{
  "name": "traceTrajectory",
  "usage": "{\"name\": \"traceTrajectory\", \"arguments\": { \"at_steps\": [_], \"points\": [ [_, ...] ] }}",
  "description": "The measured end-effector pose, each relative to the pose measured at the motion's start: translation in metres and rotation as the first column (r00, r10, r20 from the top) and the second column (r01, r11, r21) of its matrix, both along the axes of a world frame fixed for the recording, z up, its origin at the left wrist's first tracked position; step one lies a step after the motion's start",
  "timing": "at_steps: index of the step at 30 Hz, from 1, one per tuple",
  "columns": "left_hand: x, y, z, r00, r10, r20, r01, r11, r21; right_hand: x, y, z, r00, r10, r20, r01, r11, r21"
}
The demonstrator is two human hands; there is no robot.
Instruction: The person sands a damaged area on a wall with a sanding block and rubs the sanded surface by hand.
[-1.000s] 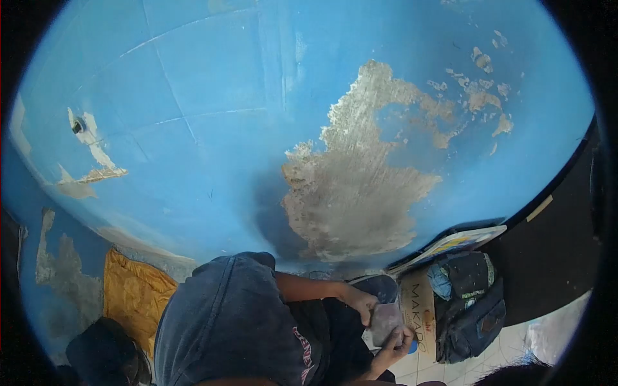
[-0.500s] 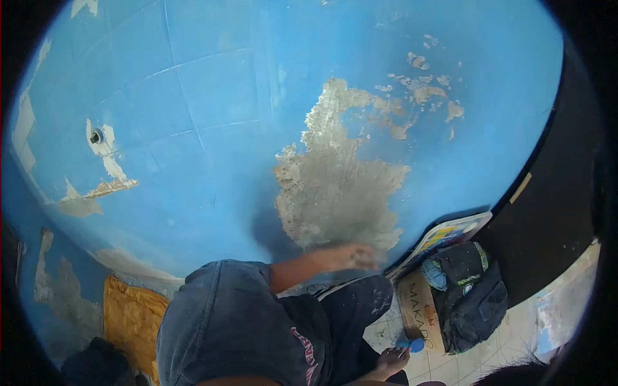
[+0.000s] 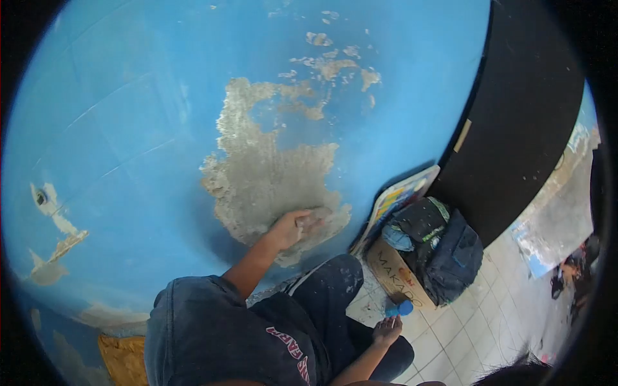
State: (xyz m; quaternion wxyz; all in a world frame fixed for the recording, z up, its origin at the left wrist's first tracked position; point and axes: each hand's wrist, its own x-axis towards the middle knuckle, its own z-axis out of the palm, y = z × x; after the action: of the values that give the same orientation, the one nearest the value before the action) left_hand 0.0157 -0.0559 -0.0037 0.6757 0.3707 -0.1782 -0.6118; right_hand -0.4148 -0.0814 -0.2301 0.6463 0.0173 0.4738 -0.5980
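Observation:
Low on the bare grey plaster patch (image 3: pixel 270 170) of the blue wall (image 3: pixel 167 174), my left hand (image 3: pixel 296 226) presses with its fingers pointing right. The fingertips are blurred and dusty grey; they seem closed on something flat that I cannot make out. Near the tiled floor, my right hand (image 3: pixel 387 330) has its fingers around the lower part of a small blue object (image 3: pixel 404 307) with a rounded end. What kind of object it is does not show clearly. It is close to the front of a cardboard box (image 3: pixel 393 273) marked MAKADO.
Dark clothes or bags (image 3: pixel 444 251) lie heaped on the box. A colourful board (image 3: pixel 400 196) leans on the wall behind it, beside a black panel (image 3: pixel 515 109). An orange-brown sheet (image 3: pixel 122 359) stands at lower left. My bent knee (image 3: pixel 344 273) is close to the wall.
My view has turned right, so the wall patch appears further left. My left hand has moved up from the patch's lower edge onto the plaster. My right hand stays by the blue object.

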Motion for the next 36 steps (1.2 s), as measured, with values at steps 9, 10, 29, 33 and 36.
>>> {"name": "traceTrajectory", "arguments": {
  "at_steps": [9, 10, 29, 33, 36],
  "points": [
    [-0.003, 0.006, 0.02, 0.987, -0.013, -0.163, -0.01, 0.989, -0.145, 0.008, 0.007, 0.027, 0.997, -0.05, -0.052, 0.051, 0.998, 0.024],
    [-0.002, 0.004, 0.003, 0.985, -0.02, -0.169, 0.015, 0.999, -0.035, 0.002, 0.004, 0.009, 0.997, -0.056, -0.051, 0.057, 0.998, 0.02],
    [0.004, 0.031, 0.069, 0.998, -0.008, -0.055, -0.006, 0.971, -0.237, 0.0, 0.009, -0.008, 0.965, 0.138, -0.221, -0.127, 0.99, 0.064],
    [0.001, 0.028, 0.072, 0.997, 0.038, 0.068, -0.018, 0.96, -0.28, 0.007, 0.001, -0.002, 0.976, 0.075, -0.205, -0.07, 0.997, 0.028],
    [-0.006, 0.019, 0.028, 0.991, 0.011, 0.135, -0.001, 0.997, -0.075, 0.012, 0.003, 0.002, 0.957, 0.121, -0.263, -0.109, 0.992, 0.063]
  ]
}}
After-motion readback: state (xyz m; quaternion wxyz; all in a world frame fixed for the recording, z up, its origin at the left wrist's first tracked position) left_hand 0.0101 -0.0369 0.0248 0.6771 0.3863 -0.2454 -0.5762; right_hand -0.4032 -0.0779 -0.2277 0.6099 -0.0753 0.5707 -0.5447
